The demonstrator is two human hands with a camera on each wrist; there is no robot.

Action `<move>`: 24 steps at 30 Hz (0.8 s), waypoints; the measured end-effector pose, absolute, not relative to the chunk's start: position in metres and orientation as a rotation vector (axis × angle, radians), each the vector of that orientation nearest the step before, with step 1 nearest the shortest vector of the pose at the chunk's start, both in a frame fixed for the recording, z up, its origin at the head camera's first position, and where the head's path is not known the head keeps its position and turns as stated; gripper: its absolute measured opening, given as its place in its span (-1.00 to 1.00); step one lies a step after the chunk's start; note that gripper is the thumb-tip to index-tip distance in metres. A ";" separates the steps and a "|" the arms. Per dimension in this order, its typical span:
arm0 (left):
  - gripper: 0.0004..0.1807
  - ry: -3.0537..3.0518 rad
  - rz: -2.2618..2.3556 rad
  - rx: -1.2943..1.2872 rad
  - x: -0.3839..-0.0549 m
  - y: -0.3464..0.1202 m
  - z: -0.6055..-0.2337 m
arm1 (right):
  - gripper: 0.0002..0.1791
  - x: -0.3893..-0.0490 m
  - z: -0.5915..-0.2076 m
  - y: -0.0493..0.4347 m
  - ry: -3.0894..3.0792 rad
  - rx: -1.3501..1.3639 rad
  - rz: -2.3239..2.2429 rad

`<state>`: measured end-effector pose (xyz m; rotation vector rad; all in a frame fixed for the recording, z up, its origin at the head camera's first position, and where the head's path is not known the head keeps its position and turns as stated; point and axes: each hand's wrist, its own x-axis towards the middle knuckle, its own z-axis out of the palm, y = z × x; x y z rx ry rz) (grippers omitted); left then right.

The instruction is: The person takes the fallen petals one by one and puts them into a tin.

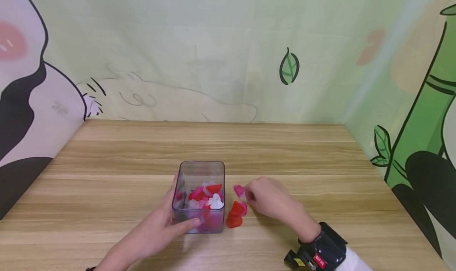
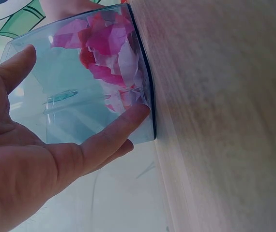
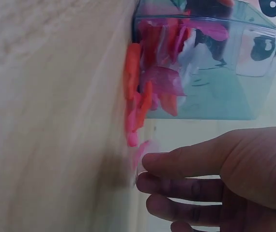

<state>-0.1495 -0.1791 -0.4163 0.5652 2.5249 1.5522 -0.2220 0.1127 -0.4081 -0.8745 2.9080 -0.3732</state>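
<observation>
A clear grey plastic box (image 1: 202,176) stands on the table, partly filled with red, pink and white petals (image 1: 206,196). My left hand (image 1: 160,223) holds it from the left, the thumb across its near side. In the left wrist view, the fingers of that hand (image 2: 46,150) spread around the box walls. To the right of the box, my right hand (image 1: 272,198) pinches a pink and white petal (image 3: 142,152) between thumb and forefinger, low over the tabletop. Red petals (image 1: 234,221) and a pink one lie between this hand and the box.
The wood-grain table (image 1: 142,144) reaches back to a printed cloth backdrop (image 1: 221,65), with cartoon side panels left and right. A black wrist-worn device (image 1: 322,247) sits on my right wrist.
</observation>
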 end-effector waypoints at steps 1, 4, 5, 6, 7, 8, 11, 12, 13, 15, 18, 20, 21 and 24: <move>0.24 2.530 1.549 0.567 -0.149 -0.179 -0.416 | -0.74 -0.222 -0.407 0.113 2.910 -0.877 -0.390; 0.25 2.533 1.551 0.565 -0.149 -0.179 -0.416 | -0.79 -0.222 -0.402 0.114 2.927 -0.881 -0.427; 0.25 2.534 1.551 0.565 -0.150 -0.179 -0.416 | -0.79 -0.222 -0.400 0.115 2.938 -0.888 -0.432; 0.25 2.536 1.550 0.562 -0.150 -0.179 -0.416 | -0.80 -0.222 -0.398 0.115 2.950 -0.891 -0.437; 0.25 2.537 1.549 0.559 -0.150 -0.179 -0.416 | -0.80 -0.222 -0.396 0.115 2.963 -0.894 -0.441; 0.25 2.538 1.547 0.557 -0.150 -0.179 -0.416 | -0.80 -0.222 -0.394 0.116 2.975 -0.899 -0.447; 0.25 2.540 1.538 0.551 -0.150 -0.179 -0.416 | -0.83 -0.222 -0.388 0.118 2.997 -0.898 -0.474; 0.25 2.538 1.537 0.551 -0.150 -0.180 -0.416 | -0.85 -0.222 -0.386 0.118 3.001 -0.893 -0.481; 0.25 2.537 1.538 0.553 -0.150 -0.180 -0.416 | -0.87 -0.222 -0.384 0.119 3.004 -0.892 -0.493; 0.25 2.534 1.541 0.557 -0.150 -0.179 -0.416 | -0.90 -0.221 -0.381 0.120 3.008 -0.894 -0.514; 0.25 2.537 1.543 0.564 -0.150 -0.179 -0.417 | -0.90 -0.220 -0.378 0.120 3.024 -0.921 -0.554; 0.25 2.542 1.539 0.568 -0.150 -0.180 -0.417 | -0.88 -0.219 -0.375 0.120 3.035 -0.941 -0.594; 0.26 2.546 1.537 0.569 -0.150 -0.180 -0.417 | -0.87 -0.218 -0.374 0.120 3.041 -0.951 -0.619; 0.25 2.549 1.535 0.573 -0.150 -0.180 -0.417 | -0.88 -0.215 -0.370 0.119 3.077 -0.959 -0.691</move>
